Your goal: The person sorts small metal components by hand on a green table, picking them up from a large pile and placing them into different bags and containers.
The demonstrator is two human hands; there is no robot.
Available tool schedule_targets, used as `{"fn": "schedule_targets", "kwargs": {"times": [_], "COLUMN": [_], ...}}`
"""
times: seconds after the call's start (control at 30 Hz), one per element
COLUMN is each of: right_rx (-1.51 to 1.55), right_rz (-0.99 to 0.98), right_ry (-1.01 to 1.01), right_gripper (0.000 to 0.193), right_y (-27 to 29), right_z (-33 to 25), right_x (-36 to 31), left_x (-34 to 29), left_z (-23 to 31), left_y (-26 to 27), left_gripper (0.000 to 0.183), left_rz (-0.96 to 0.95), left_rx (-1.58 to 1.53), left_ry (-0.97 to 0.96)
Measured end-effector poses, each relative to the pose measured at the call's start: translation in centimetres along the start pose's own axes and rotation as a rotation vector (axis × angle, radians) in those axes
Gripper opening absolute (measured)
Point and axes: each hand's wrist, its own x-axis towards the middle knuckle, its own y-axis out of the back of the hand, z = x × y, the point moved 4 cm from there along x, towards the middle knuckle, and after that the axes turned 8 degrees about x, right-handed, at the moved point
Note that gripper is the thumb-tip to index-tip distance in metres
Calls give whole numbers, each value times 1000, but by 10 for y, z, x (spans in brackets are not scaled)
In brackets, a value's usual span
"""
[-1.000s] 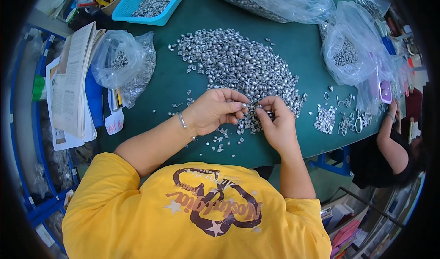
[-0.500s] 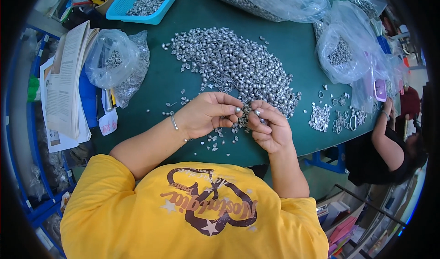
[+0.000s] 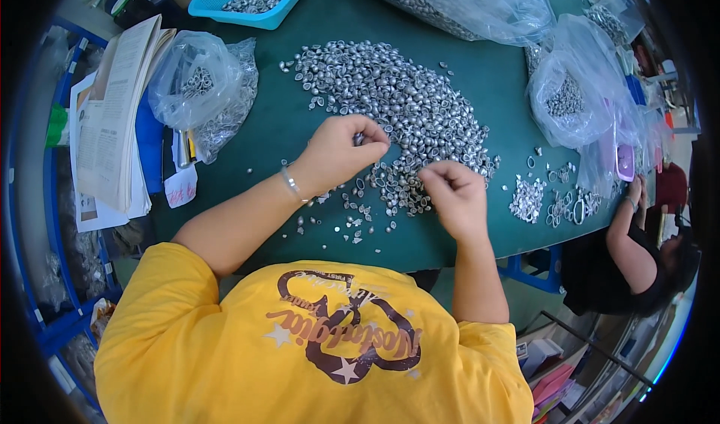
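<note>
A pile [image 3: 405,86] of grey metal pieces is lying mid-worktop [image 3: 281,105], stretching toward the near edge. The left hand [image 3: 341,150] is hovering at the pile's left side, its thumb and forefinger tips bending close together; whether they are gripping a piece, one cannot tell. The right hand [image 3: 459,203] is hanging by the pile's near end, its fingers curling toward the thumb, their contents not showing. Scraps [image 3: 356,238] are lying toward the near edge, flat chips [image 3: 527,199] toward the right edge. A basket [image 3: 266,23] is standing near the far left corner.
</note>
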Motion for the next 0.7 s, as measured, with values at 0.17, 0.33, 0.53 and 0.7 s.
{"fn": "schedule_targets", "kwargs": {"times": [0.17, 0.33, 0.53, 0.7], "right_rx": [-732, -723, -182, 287], "right_rz": [74, 73, 46, -5], "right_ry": [337, 390, 110, 3], "right_gripper": [13, 8, 12, 11], "right_y": [-21, -21, -8, -4], "right_z": [-8, -10, 2, -3], "right_x": [10, 8, 2, -3], "left_x": [25, 25, 19, 5], "left_z": [13, 9, 15, 17], "left_y": [-20, -26, -22, -19], "left_gripper": [8, 9, 11, 12], "left_rz": [153, 170, 93, 38], "left_rx": [745, 775, 664, 383], "left_ry": [-487, -527, -517, -378]}}
